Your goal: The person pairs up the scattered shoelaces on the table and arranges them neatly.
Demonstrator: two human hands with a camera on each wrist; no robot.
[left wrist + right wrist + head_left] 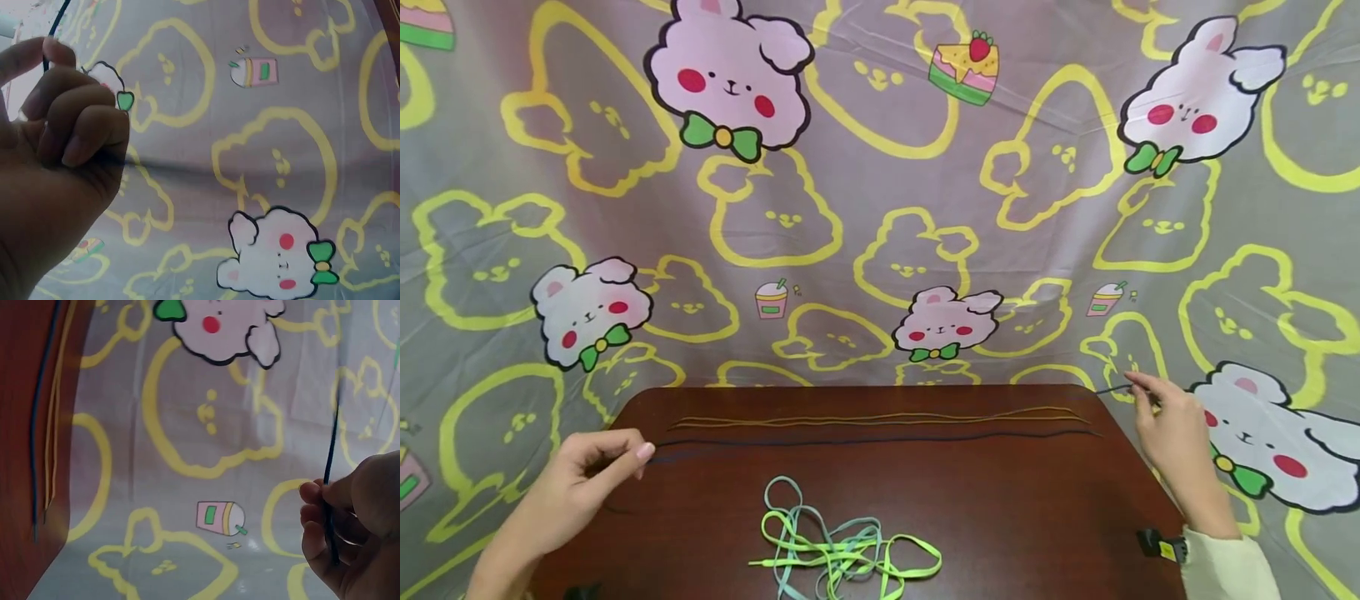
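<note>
My left hand (583,479) is raised over the table's left side, pinching a dark blue shoelace (58,22) between thumb and forefinger while the other fingers curl in. Over the far right corner, my right hand (1176,442) pinches a dark lace (332,440), its short tail lying across the curled fingers. The middle stretch between the hands hardly shows in the head view. Below, another dark blue lace (865,443) lies straight across the table. Just behind it, yellow-brown laces (850,420) run side by side, nearly parallel to it.
Near the front of the dark red-brown table (1015,508), a lime green lace (917,573) and a pale teal lace (784,550) lie tangled together. A printed cloth (880,183) with rabbit figures hangs behind and around the table. A black wrist device (1163,546) sits at the right sleeve.
</note>
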